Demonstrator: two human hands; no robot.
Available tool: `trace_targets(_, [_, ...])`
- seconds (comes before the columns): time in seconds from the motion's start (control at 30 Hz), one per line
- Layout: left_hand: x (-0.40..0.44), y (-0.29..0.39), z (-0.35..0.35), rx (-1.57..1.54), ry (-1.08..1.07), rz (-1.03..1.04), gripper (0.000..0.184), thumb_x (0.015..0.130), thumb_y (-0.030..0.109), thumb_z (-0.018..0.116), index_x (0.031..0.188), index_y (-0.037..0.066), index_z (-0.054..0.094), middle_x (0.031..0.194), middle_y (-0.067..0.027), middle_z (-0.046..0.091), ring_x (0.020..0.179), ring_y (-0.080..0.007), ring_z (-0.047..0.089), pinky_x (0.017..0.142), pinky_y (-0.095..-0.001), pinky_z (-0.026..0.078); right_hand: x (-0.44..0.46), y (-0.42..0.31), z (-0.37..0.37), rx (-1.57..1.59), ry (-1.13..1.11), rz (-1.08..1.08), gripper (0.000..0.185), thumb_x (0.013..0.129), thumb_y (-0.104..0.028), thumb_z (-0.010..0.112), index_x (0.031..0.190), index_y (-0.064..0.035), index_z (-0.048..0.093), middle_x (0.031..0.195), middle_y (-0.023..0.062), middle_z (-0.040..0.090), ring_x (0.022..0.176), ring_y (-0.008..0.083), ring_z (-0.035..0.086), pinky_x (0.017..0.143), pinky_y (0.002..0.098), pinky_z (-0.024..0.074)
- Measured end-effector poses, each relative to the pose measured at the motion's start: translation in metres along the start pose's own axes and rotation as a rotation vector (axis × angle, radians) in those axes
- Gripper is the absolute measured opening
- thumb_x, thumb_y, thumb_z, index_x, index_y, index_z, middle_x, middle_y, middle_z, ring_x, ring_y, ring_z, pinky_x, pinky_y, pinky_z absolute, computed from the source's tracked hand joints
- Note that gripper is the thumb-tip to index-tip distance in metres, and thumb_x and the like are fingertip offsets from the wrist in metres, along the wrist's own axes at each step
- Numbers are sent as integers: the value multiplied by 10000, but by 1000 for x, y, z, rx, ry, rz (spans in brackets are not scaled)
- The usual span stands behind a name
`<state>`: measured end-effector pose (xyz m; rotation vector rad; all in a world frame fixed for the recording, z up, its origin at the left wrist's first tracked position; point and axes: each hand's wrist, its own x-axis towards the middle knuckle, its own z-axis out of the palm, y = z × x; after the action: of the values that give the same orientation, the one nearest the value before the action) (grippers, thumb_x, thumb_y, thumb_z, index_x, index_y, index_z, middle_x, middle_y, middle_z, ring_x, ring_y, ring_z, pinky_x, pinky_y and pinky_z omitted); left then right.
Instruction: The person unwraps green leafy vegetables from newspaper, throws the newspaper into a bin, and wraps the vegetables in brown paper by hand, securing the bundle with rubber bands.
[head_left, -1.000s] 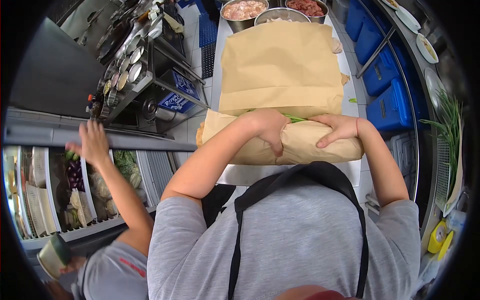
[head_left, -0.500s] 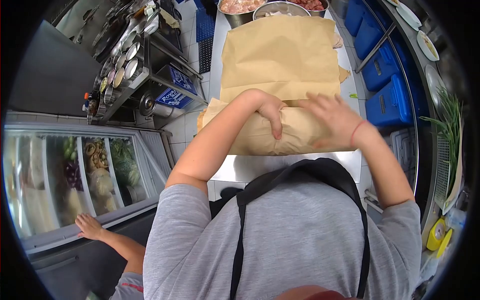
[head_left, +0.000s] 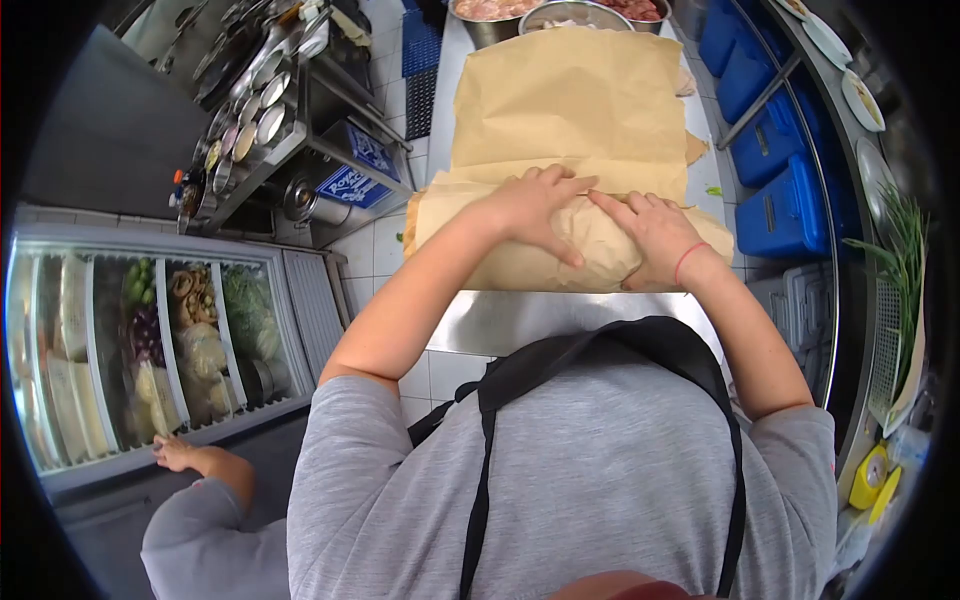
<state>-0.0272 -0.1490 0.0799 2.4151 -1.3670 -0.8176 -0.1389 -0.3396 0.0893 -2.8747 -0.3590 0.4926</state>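
A rolled bundle of brown paper (head_left: 592, 243) lies across the metal table (head_left: 500, 318), its far part a flat brown sheet (head_left: 570, 100) reaching away. On the bundle's left side rests my left hand (head_left: 535, 208), fingers spread and thumb towards me. My right hand (head_left: 655, 238) cups the bundle's right side, with a red band on the wrist and its fingers apart over the paper. What the paper wraps is hidden. Both hands press on the roll, and neither closes around it.
Metal bowls of meat (head_left: 495, 15) stand at the table's far end. Blue bins (head_left: 778, 210) are at the right, below a counter with green stalks (head_left: 905, 260). At the left, a co-worker's hand (head_left: 175, 452) touches the glass-topped fridge (head_left: 150, 350).
The paper has been rolled away from me, and the green stalks at its fold no longer show. My hands moved forward with it. The co-worker's hand dropped from the fridge lid to its near edge.
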Motion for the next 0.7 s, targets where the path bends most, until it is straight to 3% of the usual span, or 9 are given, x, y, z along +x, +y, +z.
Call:
trace_targets(0.03, [-11, 10, 2, 126, 147, 49, 1161, 469, 526, 823, 1416, 133, 278, 1369, -199, 348, 1282, -345, 332, 1023, -449, 331, 2, 2, 1, -2, -2, -16, 1086, 494, -309, 828, 1412, -210, 256, 1158, 134, 483, 1102, 294, 480, 945, 403, 383])
trace_targets(0.17, [-33, 39, 13, 412, 117, -120, 1202, 470, 561, 803, 1442, 184, 204, 1362, -209, 345, 1286, -356, 314, 1025, -485, 313, 8, 5, -4, 34, -32, -17, 1084, 486, -295, 821, 1408, -181, 263, 1139, 140, 495, 1095, 302, 484, 936, 393, 396])
trace_targets(0.23, [-31, 35, 23, 562, 170, -143, 1179, 499, 538, 796, 1439, 162, 192, 1289, -197, 414, 1221, -346, 390, 975, -479, 352, 12, 9, -5, 66, -63, -14, 1090, 478, -296, 818, 1407, -172, 263, 1124, 143, 503, 1090, 309, 487, 931, 386, 403])
trace_targets(0.43, [-2, 16, -3, 240, -30, -138, 1087, 455, 426, 807, 1366, 104, 309, 1089, -157, 525, 1024, -310, 527, 854, -417, 413, 41, 36, -9, 223, -164, -95, 1117, 448, -319, 801, 1406, -131, 260, 1130, 173, 521, 1069, 324, 513, 927, 365, 424])
trace_targets(0.7, [37, -25, -15, -121, -265, -181, 1088, 421, 394, 827, 1340, 72, 341, 1156, -160, 545, 1070, -293, 538, 915, -349, 429, 74, 57, -22, 584, -506, -16, 1132, 444, -253, 823, 1408, -80, 255, 1281, 151, 487, 1178, 265, 481, 1000, 321, 379])
